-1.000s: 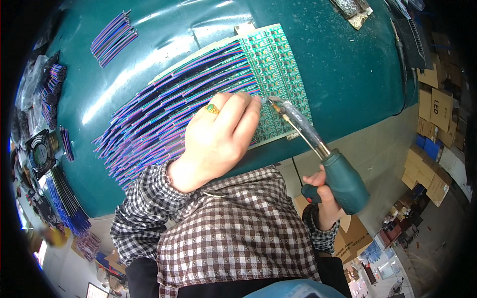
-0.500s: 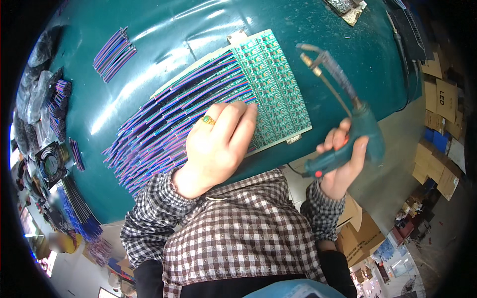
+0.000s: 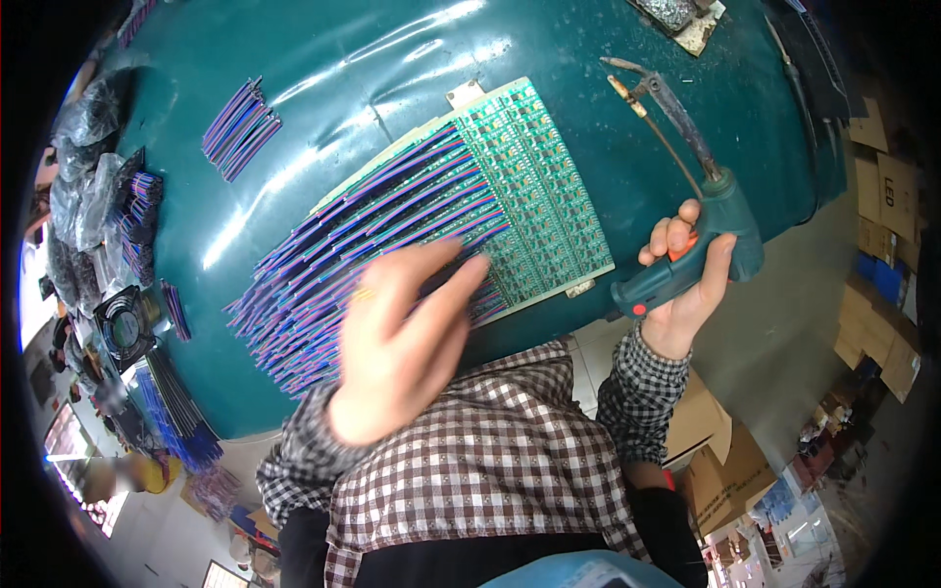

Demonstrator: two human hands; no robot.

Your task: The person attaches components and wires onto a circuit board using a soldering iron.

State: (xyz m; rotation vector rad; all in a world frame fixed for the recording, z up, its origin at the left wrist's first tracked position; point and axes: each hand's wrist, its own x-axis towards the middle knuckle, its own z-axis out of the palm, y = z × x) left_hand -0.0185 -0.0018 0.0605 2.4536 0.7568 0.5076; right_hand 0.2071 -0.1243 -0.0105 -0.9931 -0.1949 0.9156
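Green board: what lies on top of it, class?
Wires lie over the left part of the green board. The blurred left hand hides some; what is directly beneath that hand cannot be seen.

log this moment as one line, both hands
left hand: blurred, over multicoloured wires, contact unclear | right hand: gripping soldering gun | gun: apart from circuit-board panel

Green circuit-board panel (image 3: 549,196): flat, slanted, rows of small components, right-hand rows uncovered. Multicolour wires (image 3: 304,294), mainly blue, pink and black: dense layers fanning off panel's left part toward lower left, partly hidden at lower middle. Soldering gun (image 3: 733,230): dark green body, red-orange trigger (image 3: 683,247), dark metal barrel (image 3: 683,116), thin rod (image 3: 670,152) with brass-coloured end. Held up right of panel, tip up-left, clear of wires.
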